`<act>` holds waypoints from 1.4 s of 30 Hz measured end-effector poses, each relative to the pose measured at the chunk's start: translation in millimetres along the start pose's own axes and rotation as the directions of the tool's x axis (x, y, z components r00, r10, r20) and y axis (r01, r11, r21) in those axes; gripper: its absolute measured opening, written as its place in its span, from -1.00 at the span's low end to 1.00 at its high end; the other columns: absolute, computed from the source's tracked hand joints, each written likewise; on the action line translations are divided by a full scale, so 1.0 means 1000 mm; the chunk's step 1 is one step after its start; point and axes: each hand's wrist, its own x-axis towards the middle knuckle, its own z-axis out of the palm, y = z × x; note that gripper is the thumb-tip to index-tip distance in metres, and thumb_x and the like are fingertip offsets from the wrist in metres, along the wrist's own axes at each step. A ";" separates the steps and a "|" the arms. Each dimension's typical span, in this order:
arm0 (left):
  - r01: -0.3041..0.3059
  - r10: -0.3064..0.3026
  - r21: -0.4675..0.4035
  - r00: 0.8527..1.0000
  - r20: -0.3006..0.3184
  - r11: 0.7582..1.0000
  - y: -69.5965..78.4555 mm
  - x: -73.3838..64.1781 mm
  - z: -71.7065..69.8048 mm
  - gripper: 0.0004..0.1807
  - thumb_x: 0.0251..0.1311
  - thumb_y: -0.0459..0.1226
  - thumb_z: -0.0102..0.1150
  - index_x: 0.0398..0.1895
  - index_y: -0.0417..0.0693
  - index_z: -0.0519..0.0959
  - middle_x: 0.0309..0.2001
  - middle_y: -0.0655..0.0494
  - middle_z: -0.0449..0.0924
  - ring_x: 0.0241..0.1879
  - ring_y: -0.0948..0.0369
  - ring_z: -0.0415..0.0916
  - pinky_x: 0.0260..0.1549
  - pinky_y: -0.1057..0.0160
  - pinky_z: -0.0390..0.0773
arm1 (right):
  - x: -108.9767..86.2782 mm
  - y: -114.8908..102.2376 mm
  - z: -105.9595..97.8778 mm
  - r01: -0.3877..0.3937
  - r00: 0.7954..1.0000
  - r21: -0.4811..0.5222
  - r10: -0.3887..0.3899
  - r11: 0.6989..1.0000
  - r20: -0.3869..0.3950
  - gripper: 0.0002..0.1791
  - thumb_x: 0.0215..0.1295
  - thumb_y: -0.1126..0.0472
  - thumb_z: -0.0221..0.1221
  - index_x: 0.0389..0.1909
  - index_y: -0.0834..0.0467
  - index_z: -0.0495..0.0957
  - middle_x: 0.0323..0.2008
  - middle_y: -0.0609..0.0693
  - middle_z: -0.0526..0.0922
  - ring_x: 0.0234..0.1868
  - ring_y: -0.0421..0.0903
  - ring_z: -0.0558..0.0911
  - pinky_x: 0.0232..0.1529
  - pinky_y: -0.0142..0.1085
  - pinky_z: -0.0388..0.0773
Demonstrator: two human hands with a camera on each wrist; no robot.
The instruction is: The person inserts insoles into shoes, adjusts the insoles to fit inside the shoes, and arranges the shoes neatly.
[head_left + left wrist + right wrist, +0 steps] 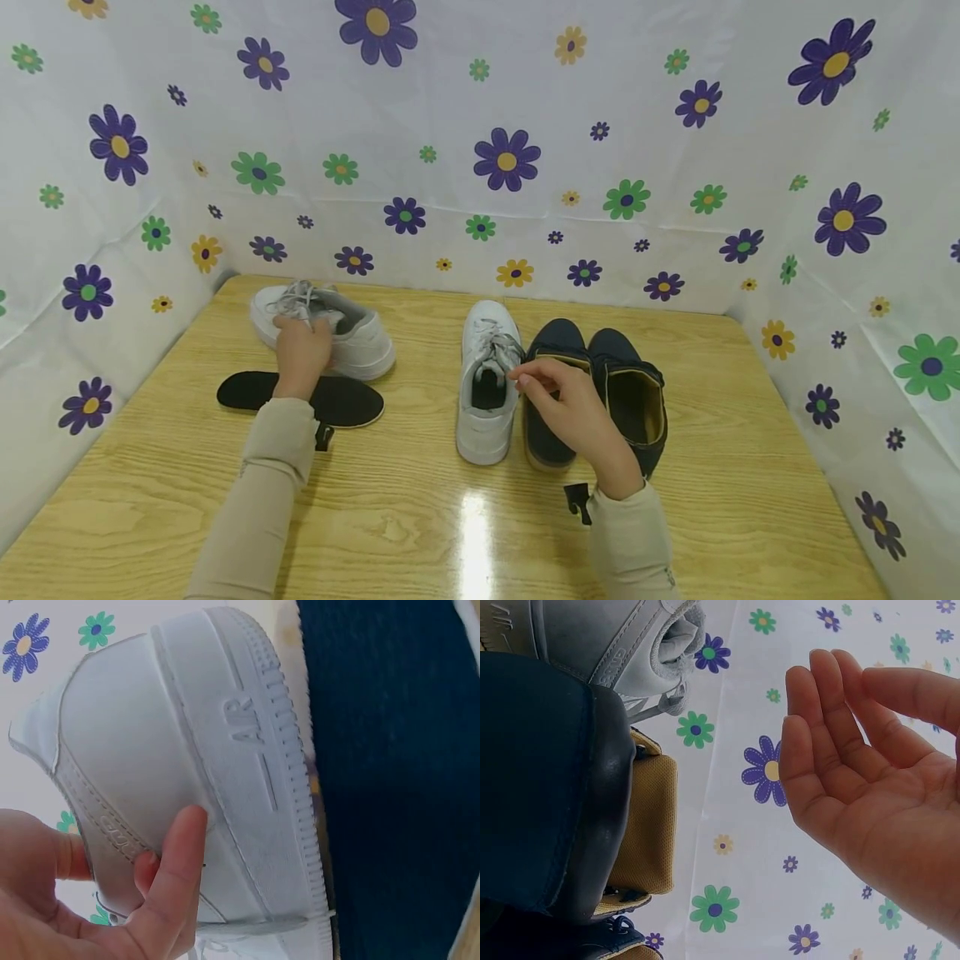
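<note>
At the back left, a white lace-up sneaker [362, 352] lies with its toe toward the left. My left hand [302, 354] pinches its side wall, the thumb inside the collar and the fingers [176, 862] along the outer side. A flat black insole [348, 403] lies in front of that sneaker, partly hidden under my left wrist. My right hand [574, 410] hovers over the navy shoes with loosely bent fingers and holds nothing. Beside its fingertips stands the other white sneaker [483, 435], toe toward the back, with a dark inside.
Two navy slip-on shoes, the left one [557, 333] and the right one [612, 345], stand side by side right of the middle sneaker. All lie on a wooden table [405, 517]. A white flower-print cloth [450, 100] encloses the back and sides.
</note>
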 end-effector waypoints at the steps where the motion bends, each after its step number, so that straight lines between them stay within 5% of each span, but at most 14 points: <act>1: -0.006 0.006 0.006 1.000 0.003 1.000 0.001 -0.001 0.000 -0.22 0.38 -0.16 -0.38 0.34 -0.62 -0.39 -0.45 -0.16 0.41 -0.45 -0.06 0.45 -0.36 0.06 0.45 | 0.000 0.000 0.000 -0.001 1.000 -0.001 0.001 1.000 -0.002 -0.79 0.42 0.28 0.06 -0.08 0.23 0.62 -0.21 0.06 0.67 -0.23 -0.06 0.62 -0.18 -0.24 0.57; 14: -0.114 0.113 0.077 0.993 0.020 0.991 0.009 -0.013 0.011 -0.40 0.39 -0.22 -0.38 0.26 -0.62 -0.06 -0.34 -0.39 0.47 -0.43 -0.18 0.50 -0.40 -0.08 0.49 | -0.002 0.000 -0.003 -0.001 1.000 -0.004 0.001 1.000 -0.012 -0.79 0.43 0.28 0.06 -0.07 0.22 0.62 -0.23 0.06 0.67 -0.24 -0.01 0.63 -0.21 -0.22 0.56; 20: -0.159 0.151 0.077 0.983 0.100 0.984 0.012 -0.017 0.015 -0.49 0.38 -0.25 -0.40 0.22 -0.52 0.03 -0.33 -0.38 0.49 -0.51 -0.10 0.53 -0.48 0.03 0.52 | -0.002 0.004 -0.004 0.001 1.000 -0.002 -0.001 1.000 -0.024 -0.79 0.42 0.28 0.06 -0.08 0.23 0.63 -0.24 0.06 0.67 -0.26 -0.03 0.63 -0.24 -0.24 0.56; 26: -0.229 0.208 0.080 0.954 0.217 0.970 0.011 -0.021 0.029 -0.56 0.39 -0.25 -0.37 0.18 -0.43 0.06 -0.31 -0.35 0.48 -0.55 0.02 0.52 -0.58 0.19 0.50 | -0.002 0.004 -0.004 -0.009 1.000 0.008 0.009 1.000 -0.012 -0.78 0.43 0.29 0.05 -0.08 0.24 0.62 -0.22 0.12 0.67 -0.26 -0.08 0.62 -0.24 -0.20 0.55; 31: -0.293 0.254 0.123 0.932 0.258 0.948 0.012 -0.026 0.039 -0.62 0.38 -0.27 -0.32 0.13 -0.37 0.10 -0.46 -0.18 0.49 -0.59 0.05 0.46 -0.60 0.20 0.44 | -0.001 0.004 -0.004 -0.029 1.000 0.005 0.029 1.000 -0.008 -0.78 0.43 0.29 0.05 -0.07 0.24 0.62 -0.20 0.15 0.67 -0.26 -0.07 0.62 -0.23 -0.21 0.55; 42: -0.393 0.328 0.144 0.882 0.337 0.908 0.014 -0.036 0.049 -0.68 0.38 -0.27 -0.30 0.08 -0.31 0.12 -0.43 -0.15 0.41 -0.53 0.05 0.37 -0.60 0.19 0.35 | -0.002 0.002 -0.003 -0.013 1.000 -0.003 0.013 1.000 -0.014 -0.79 0.43 0.29 0.05 -0.09 0.24 0.63 -0.21 0.12 0.68 -0.26 -0.09 0.63 -0.23 -0.27 0.55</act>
